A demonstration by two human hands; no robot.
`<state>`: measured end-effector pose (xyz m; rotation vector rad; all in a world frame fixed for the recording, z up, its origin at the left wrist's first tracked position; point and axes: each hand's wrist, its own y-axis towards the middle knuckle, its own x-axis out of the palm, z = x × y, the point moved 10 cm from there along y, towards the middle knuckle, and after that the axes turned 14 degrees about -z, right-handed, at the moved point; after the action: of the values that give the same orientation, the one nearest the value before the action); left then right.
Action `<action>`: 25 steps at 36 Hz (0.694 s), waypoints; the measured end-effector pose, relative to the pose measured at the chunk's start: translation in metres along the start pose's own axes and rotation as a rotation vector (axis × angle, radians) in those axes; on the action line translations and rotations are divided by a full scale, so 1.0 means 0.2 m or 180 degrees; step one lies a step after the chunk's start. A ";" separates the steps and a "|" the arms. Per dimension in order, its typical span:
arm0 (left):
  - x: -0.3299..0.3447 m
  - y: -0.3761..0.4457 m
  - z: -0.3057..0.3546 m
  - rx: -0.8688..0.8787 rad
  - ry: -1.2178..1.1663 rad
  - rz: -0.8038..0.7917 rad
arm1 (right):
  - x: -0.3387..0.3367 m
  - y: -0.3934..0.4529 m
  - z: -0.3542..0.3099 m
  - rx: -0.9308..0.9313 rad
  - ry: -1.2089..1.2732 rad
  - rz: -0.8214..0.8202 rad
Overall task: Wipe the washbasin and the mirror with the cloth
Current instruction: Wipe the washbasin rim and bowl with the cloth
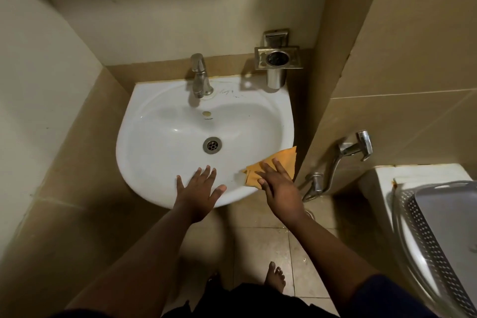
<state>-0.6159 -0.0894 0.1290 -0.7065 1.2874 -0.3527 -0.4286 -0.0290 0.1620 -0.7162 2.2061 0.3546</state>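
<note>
A white washbasin [165, 134] hangs on the tiled wall, with a steel tap [200, 77] at its back and a drain [212, 145] in the bowl. An orange cloth [285, 160] lies on the basin's front right rim. My right hand [277, 183] presses flat on the cloth with straight fingers. My left hand [198, 188] rests flat on the front rim, fingers spread, holding nothing. No mirror shows in this view.
A steel tumbler holder [277, 59] is fixed to the wall at the basin's back right. A hand spray and hose [343, 160] hang on the right wall. A steel tray [444, 235] sits on a white cistern at far right. Bare feet stand on the tiled floor [260, 245].
</note>
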 end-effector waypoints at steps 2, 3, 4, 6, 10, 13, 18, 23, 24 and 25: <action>0.00 0.00 0.04 0.0094 0.0037 0.0041 | -0.01 0.03 0.02 -0.0011 -0.0068 -0.0020; 0.00 0.00 0.06 0.0143 0.0071 0.0053 | -0.03 0.05 0.04 0.0030 -0.0059 -0.0031; 0.00 0.00 0.07 0.0185 0.0096 0.0070 | -0.05 0.07 0.07 0.0106 -0.0023 -0.0028; 0.01 0.00 0.09 0.0253 0.0116 0.0144 | -0.10 0.14 0.13 0.0293 0.0032 -0.0051; 0.01 0.00 0.10 0.0309 0.0216 0.0239 | -0.18 0.30 0.26 0.0638 0.0010 -0.0357; 0.01 -0.01 0.14 0.0437 0.0334 0.0268 | -0.20 0.38 0.30 0.0727 -0.0082 -0.0498; -0.02 -0.01 0.27 0.0626 0.0247 0.0283 | -0.18 0.34 0.30 0.0921 0.0122 -0.0384; -0.03 0.02 0.45 0.0903 0.0255 0.0278 | -0.16 0.23 0.25 0.0849 0.0230 -0.0063; -0.03 0.02 0.48 0.0933 0.0293 0.0270 | -0.16 0.23 0.24 0.0835 0.0204 -0.0054; -0.04 0.02 0.50 0.0952 0.0329 0.0278 | -0.16 0.23 0.24 0.0822 0.0162 -0.0056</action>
<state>-0.5221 -0.0536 0.1426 -0.3821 1.3235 -0.5034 -0.4100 0.0418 0.1551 -0.6079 2.2386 0.0404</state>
